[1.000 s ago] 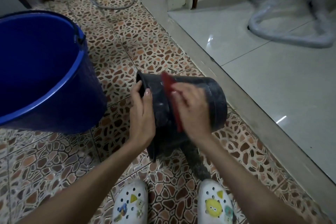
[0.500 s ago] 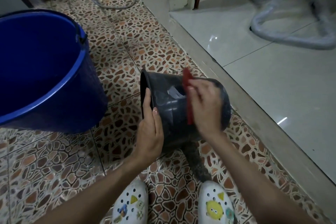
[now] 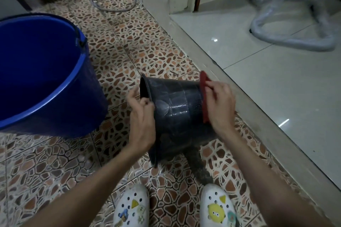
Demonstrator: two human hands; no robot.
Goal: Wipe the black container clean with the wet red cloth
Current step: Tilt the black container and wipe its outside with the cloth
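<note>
The black container (image 3: 175, 108) is held on its side above the patterned floor, its open mouth facing left. Its side looks wet and shiny. My left hand (image 3: 141, 118) grips the rim at the mouth, thumb hooked over the edge. My right hand (image 3: 219, 105) presses the red cloth (image 3: 203, 96) flat against the container's right end, near its base. Only a narrow strip of the cloth shows beside my fingers.
A large blue bucket (image 3: 79, 86) stands close on the left. A raised grey step (image 3: 239, 101) runs diagonally on the right, with glossy tiles beyond. My feet in white clogs (image 3: 217, 208) are below the container. A red crate and cables lie at the back.
My right hand has slid the red cloth along the container's side from near the mouth to the base end. My left hand shifted its hold on the rim.
</note>
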